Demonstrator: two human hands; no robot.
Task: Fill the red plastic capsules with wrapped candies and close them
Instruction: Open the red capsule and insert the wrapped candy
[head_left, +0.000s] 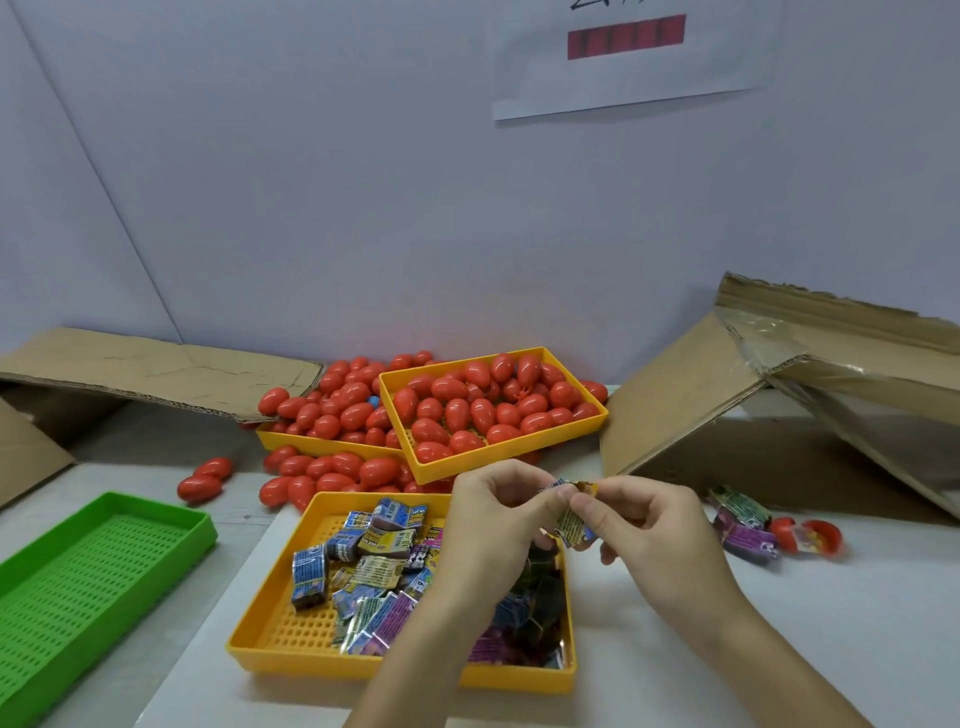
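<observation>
**Desk:** Hands at the packing table — what are they holding?

**Photographer:** Head view: the left hand (498, 512) and the right hand (641, 519) meet above the near yellow tray (291, 636), thumbs and forefingers of both pinching one wrapped candy (571, 517); the other fingers curl loosely. No capsule is in either hand.

**Desk:** And the capsules?

**Photographer:** Closed red capsules (467, 410) fill the far yellow tray (571, 434) and spill around it. An open capsule (808, 538) lies on the table to the right, near a few loose candies (743, 525). A green tray (104, 551) sits at left.

**Desk:** How will it handle?

**Photographer:** My judgement: the candy is light, its foil crinkly and slippery, best pinched across the body rather than by the wrapper's ends. The capsule halves look rigid and smooth; grip each around its widest part and press straight together.
</observation>
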